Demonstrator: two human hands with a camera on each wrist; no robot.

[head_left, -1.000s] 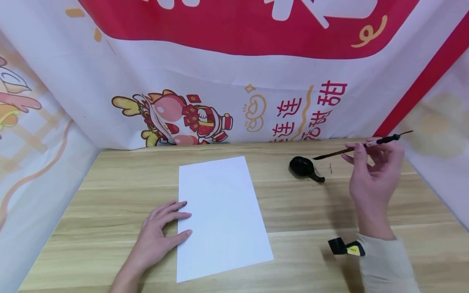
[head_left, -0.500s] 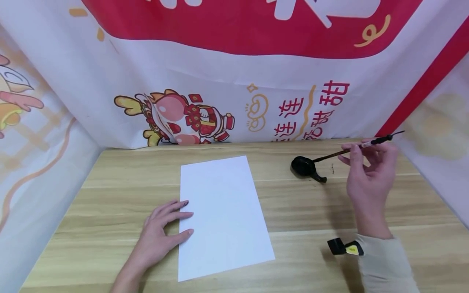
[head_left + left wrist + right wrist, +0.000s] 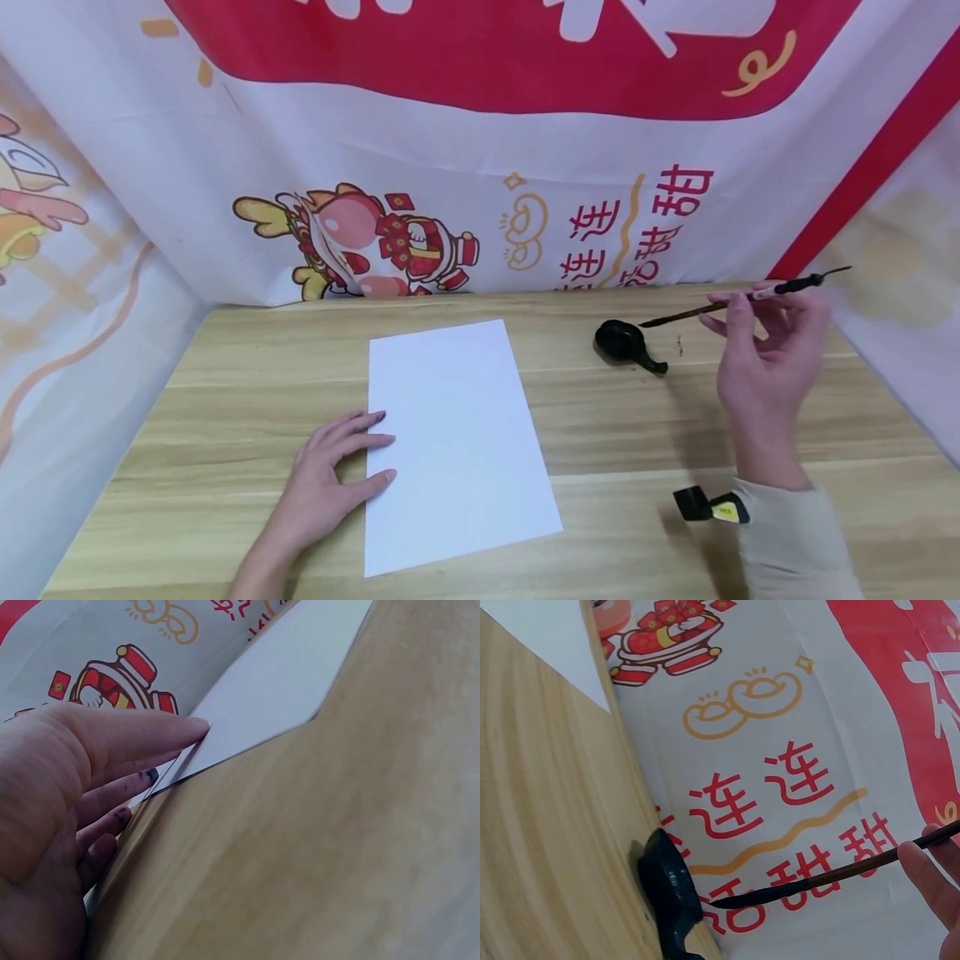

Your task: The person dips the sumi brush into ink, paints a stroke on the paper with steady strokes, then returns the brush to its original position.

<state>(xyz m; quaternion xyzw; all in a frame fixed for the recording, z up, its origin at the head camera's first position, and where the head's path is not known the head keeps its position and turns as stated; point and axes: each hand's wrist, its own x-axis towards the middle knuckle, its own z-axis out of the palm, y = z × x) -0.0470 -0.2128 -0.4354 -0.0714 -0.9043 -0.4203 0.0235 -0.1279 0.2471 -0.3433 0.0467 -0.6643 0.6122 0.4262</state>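
Note:
A blank white sheet of paper (image 3: 457,442) lies on the wooden table. My left hand (image 3: 326,479) rests on its left edge, fingers spread and fairly straight; dark stains mark some fingertips in the left wrist view. Over the table's right side, my right hand (image 3: 772,358) pinches a writing brush (image 3: 690,313) between thumb and fingers. The brush is tilted, its dark bristle tip (image 3: 742,900) pointing left. That tip hovers at the right rim of a small black ink dish (image 3: 621,342) with a short curved handle. Whether the tip touches the rim, I cannot tell.
Small dark ink specks (image 3: 678,346) mark the wooden table (image 3: 600,450) right of the dish. A printed cloth (image 3: 420,142) hangs as a wall at the back, with similar cloth on both sides. A black clip-like piece (image 3: 708,506) sits at the right sleeve.
The right hand moved left, bringing the brush tip to the dish, then drew back right and slightly away from it. The left hand and paper have stayed in place.

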